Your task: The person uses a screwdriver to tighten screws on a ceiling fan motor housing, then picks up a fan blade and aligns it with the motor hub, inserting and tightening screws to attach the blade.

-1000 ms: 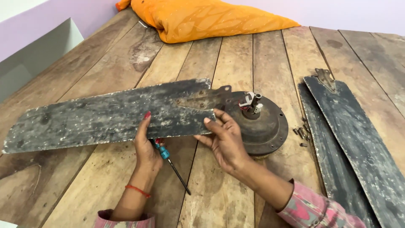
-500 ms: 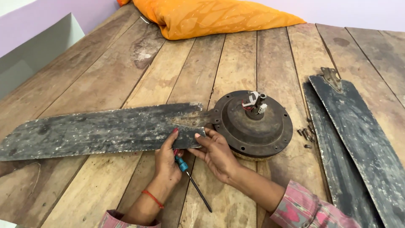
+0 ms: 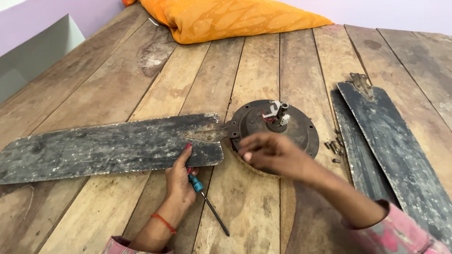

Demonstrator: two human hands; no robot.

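A round, dark ceiling-fan motor [image 3: 292,129] lies on the wooden plank surface [image 3: 263,66], with one dirty black fan blade [image 3: 108,148] fixed to its left side by a rusty bracket [image 3: 207,133]. My left hand [image 3: 181,176] rests on the blade's near edge, forefinger stretched onto it, and grips a screwdriver [image 3: 207,202] with a blue-green handle whose shaft points back toward me. My right hand [image 3: 270,153] hovers blurred over the motor's near rim, fingers loosely curled, nothing visible in it.
Two more black fan blades [image 3: 391,150] lie stacked at the right. Several small screws [image 3: 333,146] sit between them and the motor. An orange cushion [image 3: 226,19] lies at the far edge. The surface drops off at the left beside a pale wall.
The blade and motor have swung so the blade lies flatter. My right hand lifted off the bracket and moved right over the motor. My left hand stayed on the blade's edge.
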